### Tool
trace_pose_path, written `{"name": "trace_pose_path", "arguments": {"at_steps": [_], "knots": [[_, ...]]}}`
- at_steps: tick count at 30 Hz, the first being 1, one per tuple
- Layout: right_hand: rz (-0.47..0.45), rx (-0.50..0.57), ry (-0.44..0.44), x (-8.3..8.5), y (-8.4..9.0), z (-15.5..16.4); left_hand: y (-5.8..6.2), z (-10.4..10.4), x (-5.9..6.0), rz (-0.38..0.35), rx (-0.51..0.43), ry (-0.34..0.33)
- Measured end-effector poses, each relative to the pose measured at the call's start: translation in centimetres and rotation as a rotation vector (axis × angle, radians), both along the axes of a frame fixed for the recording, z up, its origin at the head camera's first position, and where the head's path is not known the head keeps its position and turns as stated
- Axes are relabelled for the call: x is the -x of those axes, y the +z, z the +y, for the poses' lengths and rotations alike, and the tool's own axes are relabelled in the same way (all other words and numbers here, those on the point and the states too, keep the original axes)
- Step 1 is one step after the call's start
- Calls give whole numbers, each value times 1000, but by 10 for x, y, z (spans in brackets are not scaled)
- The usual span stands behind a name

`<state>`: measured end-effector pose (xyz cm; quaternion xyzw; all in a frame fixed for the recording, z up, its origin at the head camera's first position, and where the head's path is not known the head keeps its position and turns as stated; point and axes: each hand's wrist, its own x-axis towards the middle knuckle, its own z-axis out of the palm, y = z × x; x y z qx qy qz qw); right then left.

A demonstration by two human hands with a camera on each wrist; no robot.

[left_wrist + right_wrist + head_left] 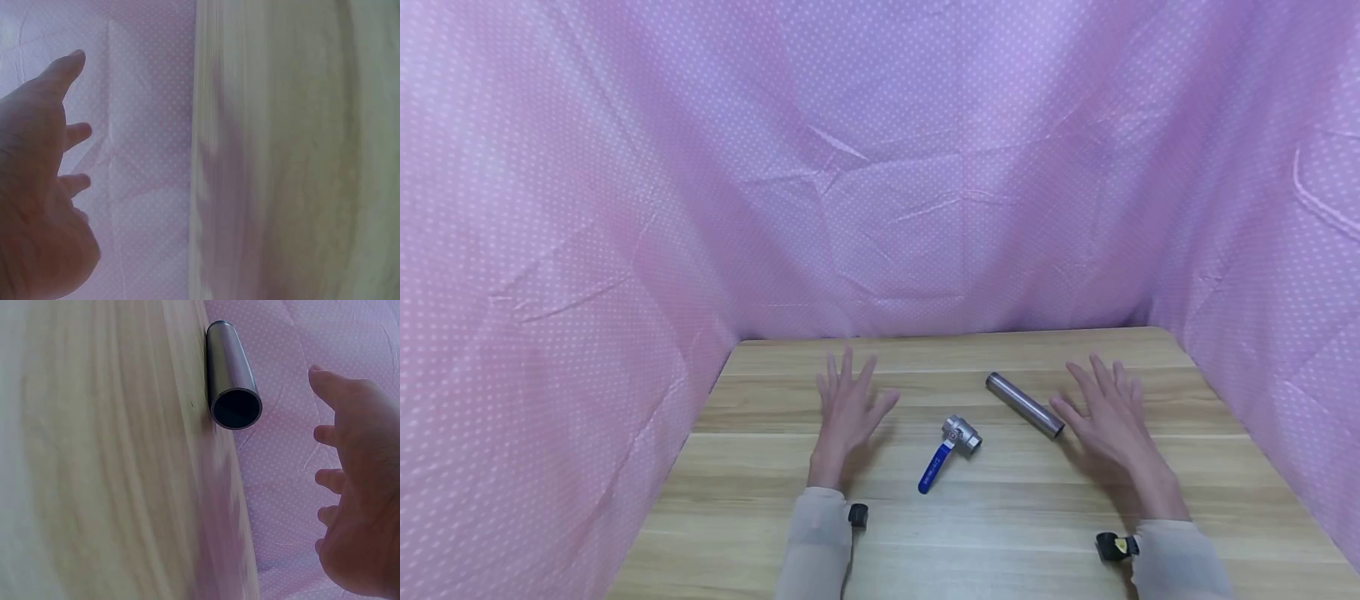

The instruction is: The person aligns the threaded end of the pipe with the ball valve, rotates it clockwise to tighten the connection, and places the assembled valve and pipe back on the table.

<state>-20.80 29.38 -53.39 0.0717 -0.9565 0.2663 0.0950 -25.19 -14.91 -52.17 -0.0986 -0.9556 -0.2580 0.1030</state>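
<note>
Metal pipe (1024,405) beside right hand (1112,425), fingers (1097,375) spread, empty.

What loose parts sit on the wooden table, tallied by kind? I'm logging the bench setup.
Ball valve with blue handle: 1
Metal pipe: 1
Total: 2
Both hands, left and right, are open and grip neither part.

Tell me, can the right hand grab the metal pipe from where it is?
Probably yes. The right hand is open beside the metal pipe, and nothing lies between them on the table.
</note>
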Motion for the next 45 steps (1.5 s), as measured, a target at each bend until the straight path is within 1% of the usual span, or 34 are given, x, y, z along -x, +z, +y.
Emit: {"name": "trace_pose_path", "arguments": {"at_steps": [4,8,12,15,19,23,27,32,36,41,45], "knots": [[-30,7,22,0,0,-1,-3,-1,-2,-83,-48,-49],[-62,12,56,0,-1,-1,-7,-3,-5,-178,-81,-113],[-114,20,85,-1,-4,-2,-13,-3,-9,-305,-68,-171],[-156,21,91,-1,-7,-1,-15,-2,-9,-371,-38,-191],[-173,19,101,0,-11,0,-13,0,-6,-378,-17,-202],[-157,3,111,1,-12,1,-11,2,-5,-378,-15,-210],[-134,-6,122,2,-12,-1,-13,2,-6,-387,-22,-204],[-131,30,127,3,-10,-3,-15,2,-7,-383,-32,-212],[-161,76,117,1,-9,-1,-14,5,-7,-384,-32,-236],[-196,118,113,1,-7,0,-12,11,-8,-381,-39,-270],[-217,128,113,0,-7,-1,-9,19,-9,-374,-61,-301]]}}
